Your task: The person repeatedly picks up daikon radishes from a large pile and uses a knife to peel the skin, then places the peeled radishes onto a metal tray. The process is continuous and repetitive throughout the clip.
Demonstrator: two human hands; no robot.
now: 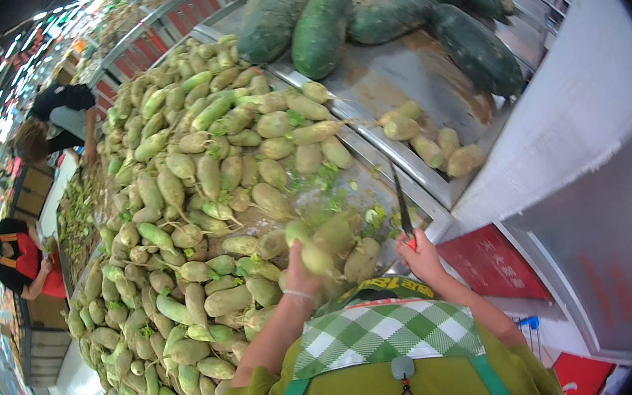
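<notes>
My left hand (301, 277) grips a pale green radish (316, 254) at the near edge of a big radish heap. Motion blurs the radish and the one just behind it. To the right, my right hand (424, 256) holds a knife (402, 202) by its red handle, its long dark blade pointing away from me. The blade is apart from the radish. Cut leaf scraps (376, 216) lie on the display surface between the two hands. Another radish (362, 259) rests just right of the held one.
The radish heap (183, 172) spreads left and ahead. Past a metal divider (380, 139), several trimmed radishes (431, 145) and large winter melons (322, 34) lie on a metal surface. A white pillar (561, 126) stands right. Two people (61, 119) work along the heap's left side.
</notes>
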